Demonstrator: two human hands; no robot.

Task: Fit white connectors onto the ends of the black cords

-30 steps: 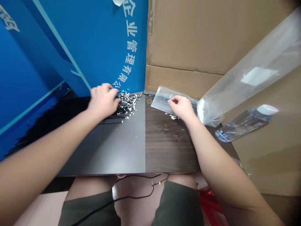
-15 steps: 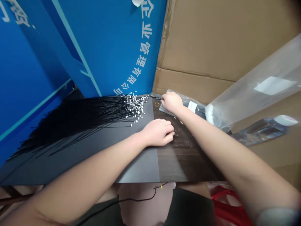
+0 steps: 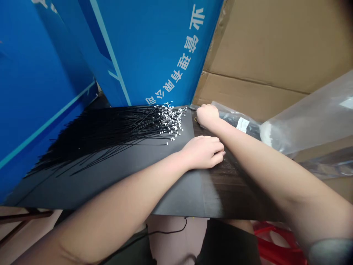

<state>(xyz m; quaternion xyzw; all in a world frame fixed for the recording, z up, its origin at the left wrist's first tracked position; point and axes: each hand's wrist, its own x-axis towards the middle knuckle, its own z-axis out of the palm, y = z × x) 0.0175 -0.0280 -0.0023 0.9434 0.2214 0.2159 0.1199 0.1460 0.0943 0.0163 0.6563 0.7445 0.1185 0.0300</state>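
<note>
A spread of thin black cable ties (image 3: 104, 134) with small white heads (image 3: 171, 117) lies across the dark tabletop (image 3: 124, 173), fanning to the left. My left hand (image 3: 205, 151) rests near the table's middle, fingers curled, right of the ties; what it holds, if anything, is hidden. My right hand (image 3: 207, 115) reaches to the back of the table with fingers closed at the near end of a flat plastic bag (image 3: 239, 123) that carries a white label. A small yellow ring (image 3: 195, 119) lies just left of that hand.
Blue printed panels (image 3: 138, 55) stand behind and left of the table, brown cardboard (image 3: 275, 55) behind and right. A large clear plastic bag (image 3: 309, 125) leans at the right. A black cord (image 3: 165, 232) and something red (image 3: 270, 243) lie below the table's front edge.
My left hand left the pile of tie heads and came to the table's middle. My right hand slid left along the flat bag to its near end. The view swung left.
</note>
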